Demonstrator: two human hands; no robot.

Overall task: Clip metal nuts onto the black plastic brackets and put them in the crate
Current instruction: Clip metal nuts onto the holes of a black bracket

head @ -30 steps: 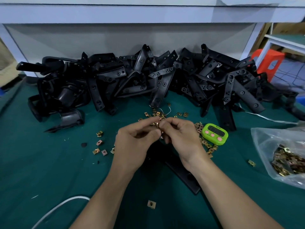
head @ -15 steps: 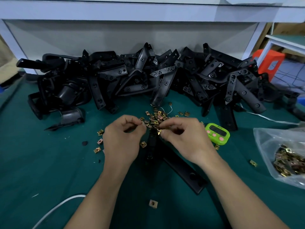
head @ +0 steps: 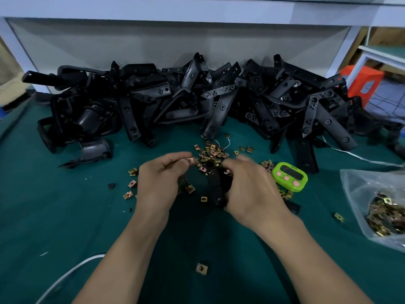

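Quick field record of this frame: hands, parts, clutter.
left hand: pinches a metal nut at its fingertips
right hand: grips a black bracket; motion-blurred
loose nuts: scattered on the green mat, beyond and around the hands
bracket pile: along the back of the mat
plastic bag: right edge, holds more nuts
green timer: just right of the right hand
crate: not in view

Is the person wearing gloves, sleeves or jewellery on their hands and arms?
No. The left hand and right hand are bare: no gloves, rings or watch show. Both forearms are uncovered to the picture's edge; no sleeve is visible.
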